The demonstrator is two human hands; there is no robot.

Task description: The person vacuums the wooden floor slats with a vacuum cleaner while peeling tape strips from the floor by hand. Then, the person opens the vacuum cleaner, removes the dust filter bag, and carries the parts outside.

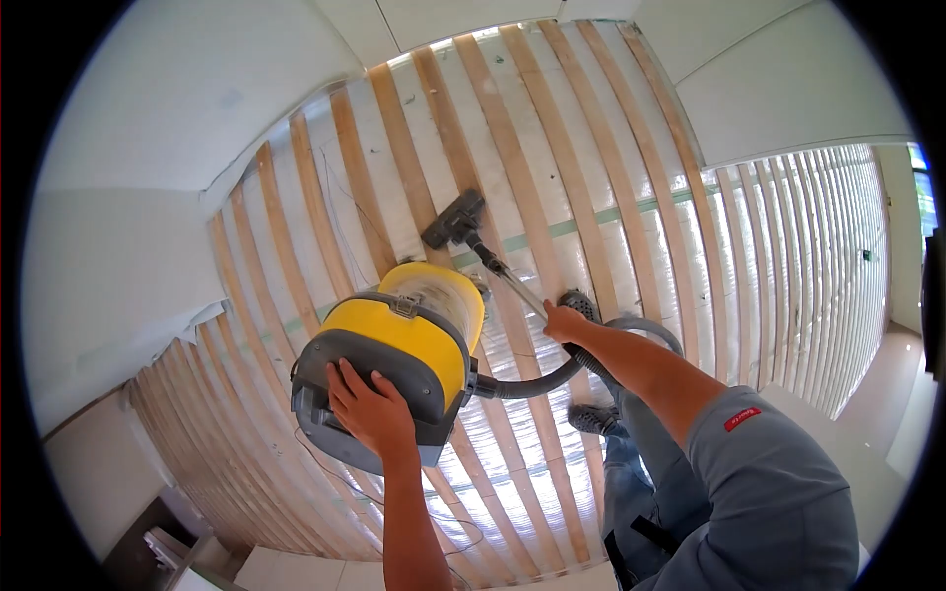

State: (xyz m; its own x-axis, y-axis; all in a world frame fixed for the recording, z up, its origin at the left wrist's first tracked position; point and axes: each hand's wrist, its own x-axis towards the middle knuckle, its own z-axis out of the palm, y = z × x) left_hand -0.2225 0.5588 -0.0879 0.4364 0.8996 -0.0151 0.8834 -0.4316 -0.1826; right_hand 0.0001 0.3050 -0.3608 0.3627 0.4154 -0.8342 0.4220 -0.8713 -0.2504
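Note:
A yellow and dark grey vacuum cleaner [394, 325] stands on the slatted floor, left of centre. On its dark top lies my left hand [371, 409], palm down with the fingers apart. My right hand [566, 323] is closed round the metal vacuum tube [522, 294]. The tube leads to a black floor nozzle [455, 219], which rests across the wooden slats beyond the machine. A dark corrugated hose [532, 385] runs from the machine's side and loops round beneath my right forearm.
Parallel wooden slats [514, 163] lie over shiny foil sheeting. My shoes [594, 419] stand right of the machine. A thin cable [340, 478] trails along the slats below it. Pale walls [128, 246] edge the floor, and more slatted floor extends to the right.

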